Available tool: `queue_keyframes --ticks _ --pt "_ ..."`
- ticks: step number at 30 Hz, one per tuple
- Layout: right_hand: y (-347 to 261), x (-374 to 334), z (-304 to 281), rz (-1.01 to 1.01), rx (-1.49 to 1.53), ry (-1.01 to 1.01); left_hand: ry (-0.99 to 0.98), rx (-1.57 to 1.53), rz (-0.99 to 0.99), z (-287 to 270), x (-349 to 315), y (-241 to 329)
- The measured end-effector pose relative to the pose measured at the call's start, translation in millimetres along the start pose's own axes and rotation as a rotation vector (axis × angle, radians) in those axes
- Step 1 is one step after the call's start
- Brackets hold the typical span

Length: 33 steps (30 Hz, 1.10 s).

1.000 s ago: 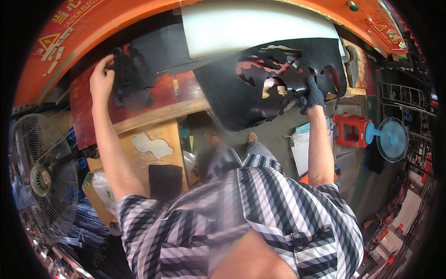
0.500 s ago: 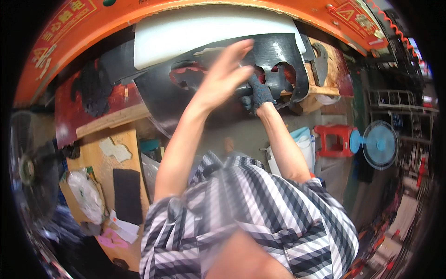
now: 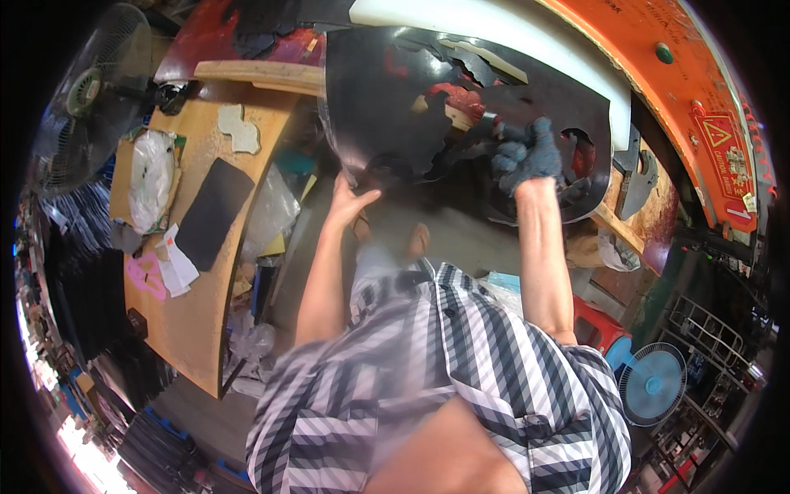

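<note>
A large, glossy black sheet with irregular cut-out holes lies over the bench and overhangs its near edge. My bare left hand is at the sheet's near left corner, thumb stretched to the right and fingers closed on the edge, partly hidden by it. My right hand, in a dark grey-blue knit glove, is curled on the sheet's near right part between two holes, gripping the sheet material. Its thumb points up, and the fingertips are partly hidden. Red bench surface shows through the holes.
Behind the sheet lie a white board and an orange machine frame. At left stands a wooden table with a dark rectangular piece and a plastic bag. A blue fan and red stool are at right.
My left hand has come down from above the sheet to its near left edge. The view has turned toward the left, and the sheet's near edge now hangs closer to me.
</note>
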State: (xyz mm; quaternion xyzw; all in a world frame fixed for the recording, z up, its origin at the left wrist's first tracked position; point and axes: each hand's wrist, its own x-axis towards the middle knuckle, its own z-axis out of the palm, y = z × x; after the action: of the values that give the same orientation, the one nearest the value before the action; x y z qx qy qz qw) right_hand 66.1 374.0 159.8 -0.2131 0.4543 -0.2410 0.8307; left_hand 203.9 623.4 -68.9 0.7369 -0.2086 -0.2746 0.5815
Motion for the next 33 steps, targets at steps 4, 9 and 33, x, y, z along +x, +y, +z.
queue_keyframes --ticks 4,9,33 --pt "-30.9 -15.3 11.4 -0.078 0.055 -0.141 -0.306 -0.169 0.074 22.0 21.8 5.8" --pt "-63.2 37.6 3.2 -0.209 0.151 -0.139 -0.419 0.097 -0.002 -13.6 17.8 89.2" --pt "-7.0 -38.6 48.4 -1.722 -1.567 -0.695 -0.486 -0.63 0.067 -38.8 48.5 204.9"
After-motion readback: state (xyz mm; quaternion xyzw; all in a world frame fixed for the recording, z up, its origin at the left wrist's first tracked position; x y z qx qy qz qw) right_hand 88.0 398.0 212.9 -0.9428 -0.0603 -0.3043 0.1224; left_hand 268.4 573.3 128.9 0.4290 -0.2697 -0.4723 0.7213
